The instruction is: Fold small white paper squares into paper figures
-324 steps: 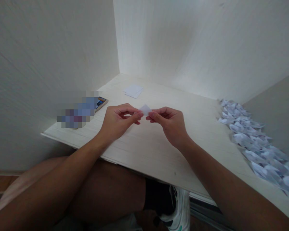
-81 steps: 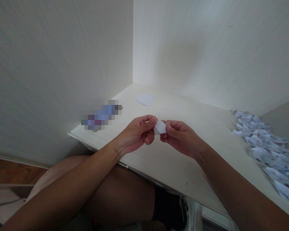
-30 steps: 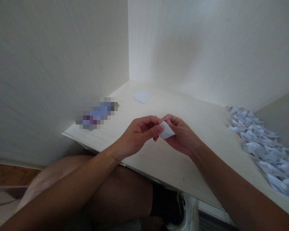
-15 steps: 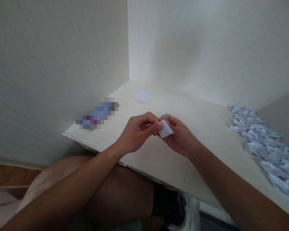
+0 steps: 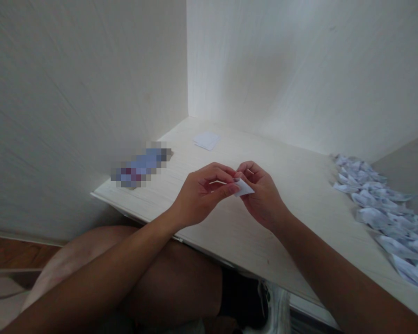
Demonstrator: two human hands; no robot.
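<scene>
A small white piece of folded paper (image 5: pixel 244 187) is held above the middle of the table between both hands. My left hand (image 5: pixel 205 192) pinches its left corner between thumb and fingers. From the other side, my right hand (image 5: pixel 263 192) grips it with curled fingers, thumb near the top edge. The paper's right corner points out over the right palm. Part of it is hidden behind the fingers, so its full fold cannot be made out.
Flat white paper sheets (image 5: pixel 206 140) lie at the back of the white table (image 5: pixel 299 250). Many folded white paper pieces (image 5: pixel 376 204) line the right side. A blurred-out bluish item (image 5: pixel 142 166) lies by the left wall. My legs are below the front edge.
The folded paper has turned and now shows a narrower, triangular face instead of a broad diamond. Both fingertips have shifted slightly, my left hand a little to the right.
</scene>
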